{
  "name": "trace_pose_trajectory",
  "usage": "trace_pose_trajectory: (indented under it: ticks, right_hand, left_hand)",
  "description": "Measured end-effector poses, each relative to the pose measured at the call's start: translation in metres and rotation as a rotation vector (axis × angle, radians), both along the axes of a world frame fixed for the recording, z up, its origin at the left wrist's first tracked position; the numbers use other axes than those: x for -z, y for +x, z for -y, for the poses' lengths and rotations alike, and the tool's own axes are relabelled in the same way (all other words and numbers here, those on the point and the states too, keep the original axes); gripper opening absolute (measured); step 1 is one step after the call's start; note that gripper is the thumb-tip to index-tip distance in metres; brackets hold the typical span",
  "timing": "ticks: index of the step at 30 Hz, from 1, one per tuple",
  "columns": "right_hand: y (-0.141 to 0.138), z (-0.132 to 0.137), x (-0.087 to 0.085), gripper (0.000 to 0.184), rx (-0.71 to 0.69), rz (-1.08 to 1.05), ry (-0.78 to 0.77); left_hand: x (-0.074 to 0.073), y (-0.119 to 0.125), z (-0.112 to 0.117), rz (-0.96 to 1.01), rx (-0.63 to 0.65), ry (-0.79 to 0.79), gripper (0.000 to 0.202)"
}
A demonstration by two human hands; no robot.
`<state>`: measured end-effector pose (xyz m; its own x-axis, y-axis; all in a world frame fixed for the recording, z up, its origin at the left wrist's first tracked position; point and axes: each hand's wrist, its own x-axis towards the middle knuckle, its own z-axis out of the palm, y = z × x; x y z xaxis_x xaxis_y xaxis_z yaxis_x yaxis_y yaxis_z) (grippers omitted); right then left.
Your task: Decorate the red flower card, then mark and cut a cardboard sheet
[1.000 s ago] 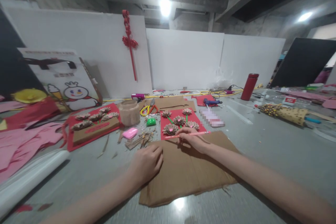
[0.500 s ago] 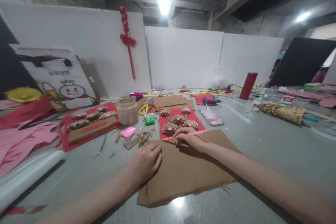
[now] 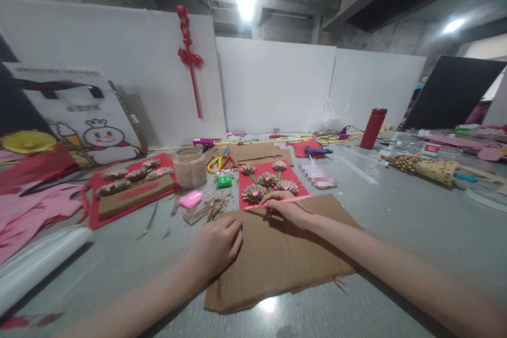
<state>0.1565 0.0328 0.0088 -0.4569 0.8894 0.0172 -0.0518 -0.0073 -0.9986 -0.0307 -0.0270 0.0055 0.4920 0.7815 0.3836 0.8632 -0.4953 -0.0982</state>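
A brown cardboard sheet (image 3: 285,259) lies on the table in front of me, its lower edge ragged. My left hand (image 3: 222,237) rests on its upper left edge, fingers curled in and nothing visible in them. Near the sheet's far edge, my right hand (image 3: 283,208) pinches a pink pencil (image 3: 295,200), tilted almost flat along that edge. The pencil's left end points toward the sheet's upper left corner. Just beyond stands or lies a red card (image 3: 295,171) with several brown paper flowers (image 3: 253,192) and green stems.
Left of the sheet are cardboard scraps (image 3: 198,215), pink clay (image 3: 190,199), a green packet (image 3: 224,181), a round jar (image 3: 190,168) and yellow-orange pliers (image 3: 216,163). A phone (image 3: 319,175), blue glue gun (image 3: 317,151) and red bottle (image 3: 373,129) are at the right.
The view has shifted slightly, so the things at the left sit a little further left. Both hands, the pencil and the cardboard keep nearly the same positions relative to each other.
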Motion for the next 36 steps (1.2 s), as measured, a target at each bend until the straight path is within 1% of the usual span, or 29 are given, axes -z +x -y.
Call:
trace_pose_trajectory:
  ticks: [4, 10, 16, 20, 25, 31, 36]
  right_hand:
    - [0.0, 0.0004, 0.0003, 0.007, 0.0, 0.003, -0.05]
    - [0.001, -0.0012, 0.0013, 0.008, -0.024, -0.001, 0.009]
    - [0.001, -0.0007, -0.0001, 0.007, -0.026, -0.017, 0.003]
    - [0.0008, 0.002, -0.0022, 0.008, 0.001, -0.014, -0.035]
    - [0.001, 0.0037, -0.0032, 0.007, -0.008, -0.022, -0.088]
    - [0.0015, 0.0001, 0.0006, 0.008, -0.025, -0.034, -0.014]
    - [0.0035, 0.0007, -0.0002, 0.009, -0.038, -0.062, -0.02]
  left_hand:
    - [-0.0009, 0.0005, 0.0003, -0.014, -0.011, 0.009, 0.025]
    - [-0.0012, 0.0004, 0.0002, -0.015, -0.009, 0.003, 0.026]
    - [-0.0012, -0.0001, 0.001, -0.015, -0.013, 0.007, 0.026]
    - [-0.0015, 0.0001, 0.0008, -0.015, -0.01, 0.009, 0.026]
    - [-0.0022, 0.0005, 0.0006, 0.002, -0.002, 0.007, 0.025]
    - [-0.0021, 0.0007, 0.0009, 0.018, 0.007, 0.006, 0.025]
    - [-0.0021, 0.0001, 0.0008, -0.001, -0.001, 0.008, 0.025]
